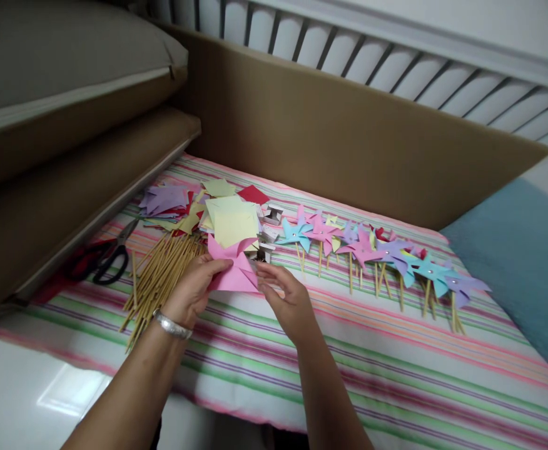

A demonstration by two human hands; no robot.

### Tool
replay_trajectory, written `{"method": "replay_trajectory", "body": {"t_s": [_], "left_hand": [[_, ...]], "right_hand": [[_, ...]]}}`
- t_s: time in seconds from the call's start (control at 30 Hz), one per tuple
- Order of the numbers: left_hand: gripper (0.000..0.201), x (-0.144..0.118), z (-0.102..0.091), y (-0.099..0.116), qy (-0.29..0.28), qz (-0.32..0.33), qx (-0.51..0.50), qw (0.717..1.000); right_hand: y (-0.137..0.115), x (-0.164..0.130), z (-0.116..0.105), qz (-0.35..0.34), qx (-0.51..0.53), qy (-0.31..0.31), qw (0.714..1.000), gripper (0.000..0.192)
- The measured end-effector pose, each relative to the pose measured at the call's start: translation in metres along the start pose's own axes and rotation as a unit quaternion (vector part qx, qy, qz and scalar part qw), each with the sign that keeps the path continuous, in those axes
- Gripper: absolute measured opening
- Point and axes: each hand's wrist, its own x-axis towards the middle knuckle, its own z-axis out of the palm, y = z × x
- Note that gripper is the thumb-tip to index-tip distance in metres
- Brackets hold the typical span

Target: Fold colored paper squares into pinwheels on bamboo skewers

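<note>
A pink paper square [234, 280], with its cut corners partly folded in, is held between my two hands above the striped cloth. My left hand [199, 281], with a silver bangle at the wrist, pinches its left side, thumb on top near the middle. At its right edge, my right hand [283, 297] has fingers and thumb drawn together on the paper. Just beyond lies a stack of pale yellow paper squares [234, 222]. Small open boxes [267, 250] stand to the right of that stack, their contents hard to make out. A pile of thin wooden sticks [161, 275] lies left of my left hand.
Finished paper pinwheels [365, 247] on sticks lie in a row at the right. Dark-handled scissors [109, 256] rest at the left, near cut purple paper pieces [164, 200]. Brown cushions [86, 144] border the left, a brown panel [330, 131] the back, and a blue surface [513, 250] the right.
</note>
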Motion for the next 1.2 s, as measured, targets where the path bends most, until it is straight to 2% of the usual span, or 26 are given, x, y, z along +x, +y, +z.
{"method": "replay_trajectory", "body": {"t_s": [0.1, 0.2, 0.43, 0.6, 0.8, 1.2], "left_hand": [[0.026, 0.002, -0.005, 0.000, -0.012, 0.003, -0.005, 1.000], [0.027, 0.004, -0.007, -0.001, -0.024, 0.003, -0.002, 1.000], [0.014, -0.001, 0.001, -0.002, -0.027, -0.008, 0.028, 0.999], [0.011, -0.003, 0.007, -0.007, -0.027, -0.014, 0.065, 0.997], [0.015, -0.003, 0.011, -0.017, -0.032, -0.016, 0.079, 0.996], [0.013, -0.002, 0.014, -0.019, -0.030, -0.030, 0.088, 0.995]], "right_hand": [[-0.003, -0.001, -0.003, -0.050, -0.073, -0.021, 0.996, 0.029], [-0.004, -0.002, -0.002, -0.061, -0.118, -0.028, 0.991, 0.026], [-0.002, 0.000, 0.001, -0.077, -0.148, -0.021, 0.986, 0.014], [-0.004, 0.001, 0.002, -0.044, -0.133, -0.007, 0.990, 0.008], [0.000, 0.001, 0.009, 0.014, -0.111, 0.046, 0.993, 0.006], [0.002, 0.002, 0.013, 0.047, -0.118, 0.092, 0.988, 0.007]]}}
